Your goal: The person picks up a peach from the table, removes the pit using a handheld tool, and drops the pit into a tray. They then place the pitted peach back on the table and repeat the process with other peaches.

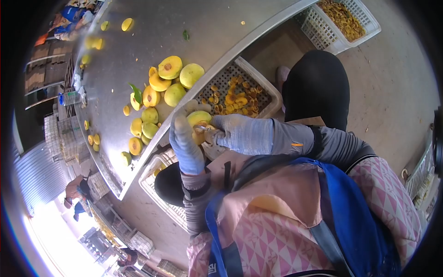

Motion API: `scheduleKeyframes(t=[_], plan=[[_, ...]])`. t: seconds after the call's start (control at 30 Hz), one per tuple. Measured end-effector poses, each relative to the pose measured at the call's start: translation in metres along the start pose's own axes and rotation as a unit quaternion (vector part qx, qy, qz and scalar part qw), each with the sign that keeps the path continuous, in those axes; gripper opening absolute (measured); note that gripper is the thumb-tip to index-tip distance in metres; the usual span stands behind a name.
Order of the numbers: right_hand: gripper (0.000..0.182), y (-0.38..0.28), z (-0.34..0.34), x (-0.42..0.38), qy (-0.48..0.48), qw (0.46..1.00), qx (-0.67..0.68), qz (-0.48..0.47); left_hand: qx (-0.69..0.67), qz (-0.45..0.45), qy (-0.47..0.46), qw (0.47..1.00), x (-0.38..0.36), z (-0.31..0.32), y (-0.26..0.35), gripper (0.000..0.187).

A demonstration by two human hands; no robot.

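Observation:
Both my hands wear grey-blue knit gloves and meet above the gap between the table edge and my lap. My left hand (187,145) is closed around a yellow-green peach (199,117), its cut yellow flesh turned towards my right hand. In my right hand (242,134) is a small metal pitting tool (202,127), its tip against the flesh; most of it is hidden by the fingers. Beside my left hand, on the table, lies a pile of whole and halved peaches (170,68), some halves showing brown stone cavities.
The metal table (217,23) has a raised edge. Below it a perforated crate (270,87) holds orange-brown stones and scraps. Another white crate (364,34) of scraps stands at the upper right. A white basket (150,184) is by my left knee. Other people work far off at lower left.

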State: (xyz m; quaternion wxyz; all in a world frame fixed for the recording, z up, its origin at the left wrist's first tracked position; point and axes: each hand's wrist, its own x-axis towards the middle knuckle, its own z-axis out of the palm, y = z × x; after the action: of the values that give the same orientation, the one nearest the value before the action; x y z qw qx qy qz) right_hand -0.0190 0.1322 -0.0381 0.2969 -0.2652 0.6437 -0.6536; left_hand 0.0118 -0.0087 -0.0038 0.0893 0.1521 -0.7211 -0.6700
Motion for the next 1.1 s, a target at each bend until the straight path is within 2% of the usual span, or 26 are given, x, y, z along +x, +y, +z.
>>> scheduleKeyframes(t=[0.03, 0.07, 0.13, 0.27, 0.33, 0.37, 0.43, 0.63, 0.77, 0.87, 0.9, 0.93, 0.97, 1.03, 1.07, 1.1], plan=[[0.039, 0.003, 0.001, 0.001, 0.027, 0.999, 0.026, -0.034, -0.123, -0.017, -0.011, 0.992, -0.001, 0.004, 0.005, 0.037], [0.039, 0.004, 0.001, 0.001, 0.028, 0.999, 0.026, -0.035, -0.122, -0.017, -0.011, 0.992, -0.001, 0.001, 0.001, 0.037], [0.038, 0.005, 0.001, 0.000, -0.025, 0.999, -0.013, 0.029, 0.041, 0.041, 0.027, 0.998, -0.004, -0.003, -0.010, 0.049], [0.038, -0.002, -0.008, 0.000, -0.036, 0.999, 0.002, 0.000, 0.047, 0.049, 0.060, 0.996, -0.007, 0.000, -0.010, 0.045], [0.030, 0.001, -0.008, 0.002, -0.072, 0.997, 0.002, -0.005, 0.102, 0.073, 0.053, 0.991, -0.007, -0.002, -0.008, 0.042], [0.030, 0.000, -0.008, 0.001, -0.071, 0.997, 0.002, -0.005, 0.102, 0.073, 0.053, 0.991, -0.004, -0.005, -0.009, 0.042], [0.038, -0.008, -0.010, -0.002, -0.027, 0.993, -0.112, 0.011, 0.114, 0.013, 0.026, 0.993, 0.002, -0.010, -0.015, 0.040], [0.037, -0.016, -0.010, -0.007, -0.020, 0.984, -0.175, -0.010, 0.045, -0.019, 0.012, 0.999, -0.002, -0.008, -0.015, 0.047], [0.038, -0.004, -0.007, -0.006, -0.021, 0.989, -0.145, -0.029, 0.033, -0.001, 0.003, 0.999, -0.003, -0.008, -0.020, 0.052], [0.037, 0.000, -0.005, -0.004, -0.010, 0.991, -0.120, -0.063, 0.024, 0.047, 0.049, 0.997, -0.007, -0.005, -0.023, 0.055], [0.037, -0.005, -0.007, -0.002, -0.069, 0.996, 0.013, 0.049, 0.021, 0.055, 0.045, 0.997, -0.008, -0.003, -0.019, 0.056], [0.036, -0.009, -0.009, -0.001, -0.126, 0.968, 0.145, 0.161, 0.018, 0.063, 0.041, 0.997, -0.009, -0.002, -0.016, 0.056], [0.036, -0.015, -0.014, -0.003, -0.127, 0.968, 0.145, 0.161, 0.019, 0.063, 0.041, 0.997, -0.010, -0.002, -0.017, 0.056], [0.031, -0.024, -0.026, -0.008, -0.191, 0.888, 0.319, 0.272, 0.016, 0.098, 0.033, 0.994, -0.009, -0.002, -0.021, 0.056], [0.031, -0.021, -0.030, -0.008, -0.190, 0.888, 0.319, 0.271, 0.016, 0.099, 0.032, 0.994, -0.009, -0.002, -0.021, 0.056], [0.031, -0.016, -0.034, -0.008, -0.222, 0.861, 0.378, 0.258, 0.016, 0.096, 0.013, 0.995, -0.008, -0.004, -0.021, 0.054]])
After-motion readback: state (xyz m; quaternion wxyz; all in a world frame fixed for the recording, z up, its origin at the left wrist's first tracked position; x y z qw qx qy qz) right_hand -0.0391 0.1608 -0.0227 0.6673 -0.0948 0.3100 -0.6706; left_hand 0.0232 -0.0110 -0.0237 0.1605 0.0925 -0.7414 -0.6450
